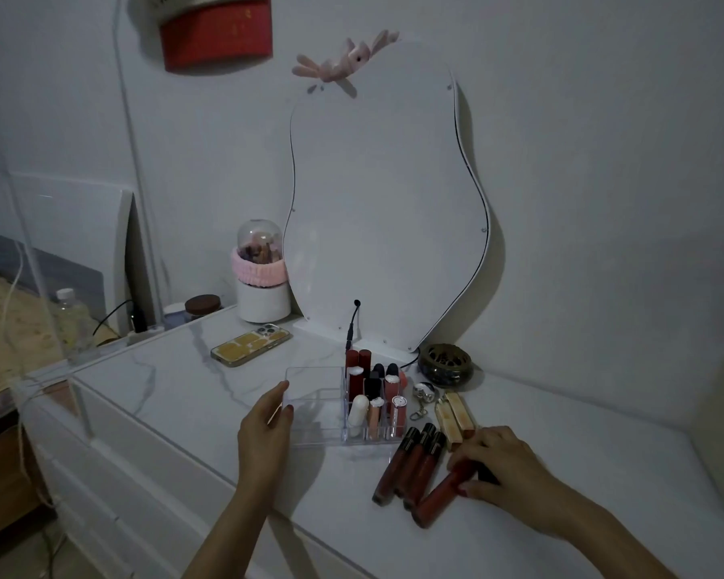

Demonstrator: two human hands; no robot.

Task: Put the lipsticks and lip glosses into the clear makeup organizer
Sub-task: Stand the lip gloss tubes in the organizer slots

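Bench edge: the marble-patterned bench has its front edge running from 9 o'clock down to 6 o'clock, just under the left forearm; bare surface lies at 5 o'clock, in front of the right hand.
Organizer: the clear makeup organizer stands mid-bench; its left half is one open tray, its right half small cells.
Left grip: the left hand rests on the organizer's left wall, fingers nearly straight, thumb at the top rim, holding nothing.
Right grip: the right hand has its fingers curled round the upper end of a red lip gloss lying on the bench at 4 o'clock from the organizer.
Loose tubes: three dark-capped red glosses lie side by side, touching, just left of the held one; two gold tubes lie at 3 o'clock from the organizer.
Filled cells: about nine upright lipsticks stand in the cells; the exact count is hard to tell.
Obstacles: a keychain lies between organizer and gold tubes; a round brass dish and a black cable sit at 1 o'clock.
Behind: a wavy mirror, a phone at 11 o'clock, a domed brush holder.
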